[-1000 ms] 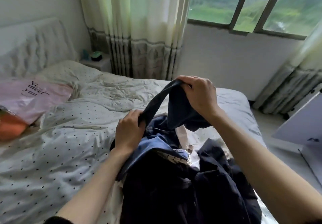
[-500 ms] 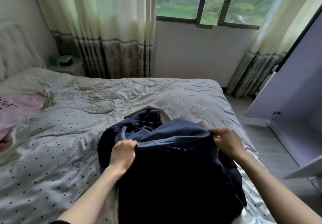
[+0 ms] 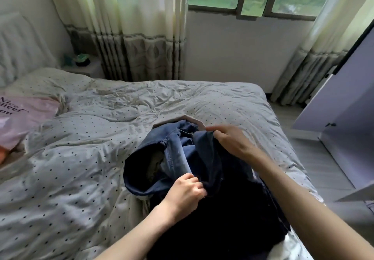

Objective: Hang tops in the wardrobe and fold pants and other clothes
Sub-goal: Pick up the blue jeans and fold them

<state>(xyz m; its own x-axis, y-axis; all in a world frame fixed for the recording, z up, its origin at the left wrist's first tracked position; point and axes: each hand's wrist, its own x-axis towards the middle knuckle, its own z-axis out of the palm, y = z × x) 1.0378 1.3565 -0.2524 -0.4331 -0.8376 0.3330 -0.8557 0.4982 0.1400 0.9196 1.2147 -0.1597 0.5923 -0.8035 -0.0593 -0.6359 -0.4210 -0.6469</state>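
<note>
She has the denim garment point(image 3: 182, 158) bunched on the near edge of the bed point(image 3: 81, 158), atop a darker heap of clothes point(image 3: 222, 219). Her left hand point(image 3: 187, 191) is curled tight on a fold at its near end, and her right hand point(image 3: 230, 140) pinches the cloth at the far end. From the left grip the denim runs up and away toward the right one, so its long axis lies near-to-far between the two holds; I'd judge the left hand nearer the bulk. It looks like pants, so spreading it flat for folding seems next.
</note>
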